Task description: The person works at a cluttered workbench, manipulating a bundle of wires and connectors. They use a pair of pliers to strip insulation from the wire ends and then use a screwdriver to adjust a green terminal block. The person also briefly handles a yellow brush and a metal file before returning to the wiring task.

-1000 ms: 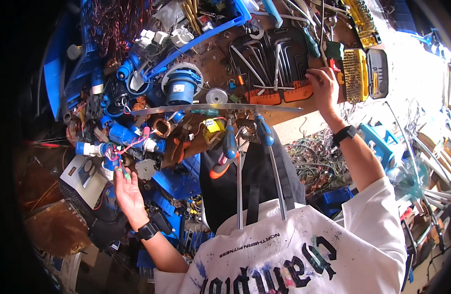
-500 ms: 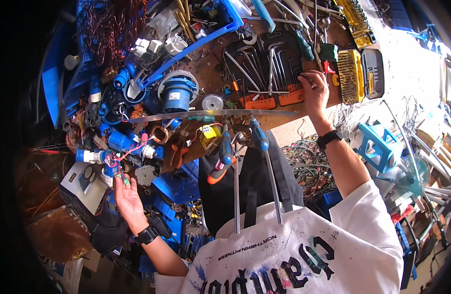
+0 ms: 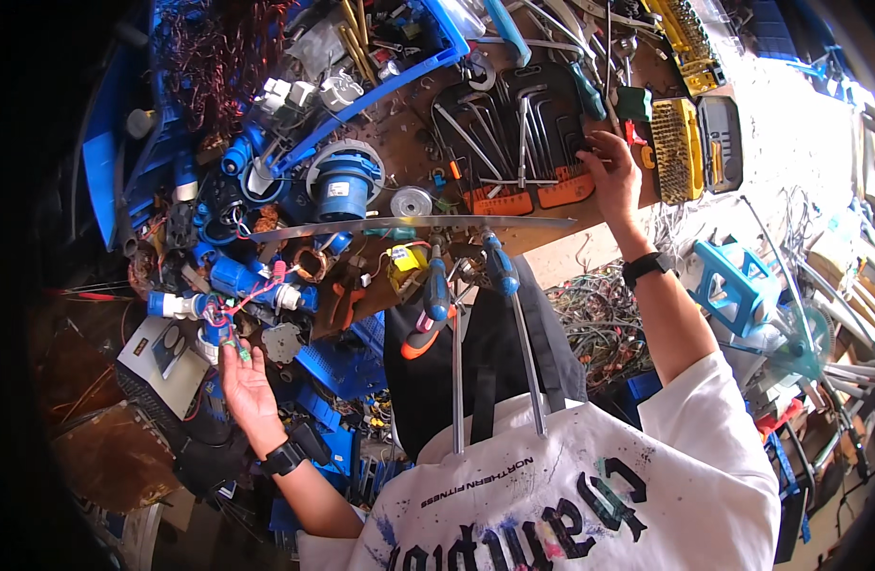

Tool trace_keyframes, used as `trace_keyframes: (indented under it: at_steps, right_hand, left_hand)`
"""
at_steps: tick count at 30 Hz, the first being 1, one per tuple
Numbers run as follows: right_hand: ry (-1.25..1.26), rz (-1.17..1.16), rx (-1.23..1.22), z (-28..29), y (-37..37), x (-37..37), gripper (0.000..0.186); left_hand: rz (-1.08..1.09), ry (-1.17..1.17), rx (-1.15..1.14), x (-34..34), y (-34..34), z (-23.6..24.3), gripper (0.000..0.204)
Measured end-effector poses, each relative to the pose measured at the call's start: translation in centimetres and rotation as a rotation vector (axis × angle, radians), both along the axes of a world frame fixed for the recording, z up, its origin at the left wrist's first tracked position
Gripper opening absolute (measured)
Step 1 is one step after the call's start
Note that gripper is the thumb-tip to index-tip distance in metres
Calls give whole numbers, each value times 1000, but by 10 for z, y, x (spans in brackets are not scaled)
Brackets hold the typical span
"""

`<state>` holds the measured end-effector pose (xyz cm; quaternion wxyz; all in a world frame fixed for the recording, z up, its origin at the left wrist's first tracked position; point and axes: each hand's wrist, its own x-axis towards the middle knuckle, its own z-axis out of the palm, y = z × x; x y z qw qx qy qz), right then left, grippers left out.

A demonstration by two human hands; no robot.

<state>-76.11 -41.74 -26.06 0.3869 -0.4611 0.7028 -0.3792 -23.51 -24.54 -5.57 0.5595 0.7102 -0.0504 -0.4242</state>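
Note:
My right hand (image 3: 616,181) reaches over the right end of a hex key set (image 3: 537,124), thumb and forefinger apart. Its thumb is beside the small keys in the orange holder (image 3: 566,188); I see nothing held there. On the left, my left hand (image 3: 249,388) is turned palm up. Its fingertips close round a small green circuit board (image 3: 240,350) at the lower end of a blue motor (image 3: 215,328) with pink and red wires. A thin metal strip (image 3: 409,223) crosses along the bench edge between my hands.
Blue-handled screwdrivers (image 3: 500,265) hang at the bench edge, near a yellow-wrapped part (image 3: 405,262). Yellow bit cases (image 3: 677,150) are on the right. A blue tray (image 3: 361,103) of scrap stands far left. Tangled cables (image 3: 599,324) lie below the bench.
My right hand has shifted very slightly, its fingers a little less curled over the hex key set. My left hand stays where it was.

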Motion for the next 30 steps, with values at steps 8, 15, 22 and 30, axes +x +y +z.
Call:
trace_keyframes:
  at_steps: [8, 15, 22, 30]
  right_hand:
    - [-211, -145, -3, -26, 12, 9, 31]
    - [-159, -188, -85, -29, 15, 8, 26]
    - [-391, -218, -36, -18, 17, 9, 18]
    - [-204, -139, -65, -26, 16, 9, 27]
  left_hand:
    - [-15, 17, -10, -2, -2, 0, 21]
    - [-20, 3, 4, 1, -1, 1, 21]
    - [-24, 16, -15, 2, 3, 0, 21]
    - [-25, 32, -20, -5, -2, 0, 20]
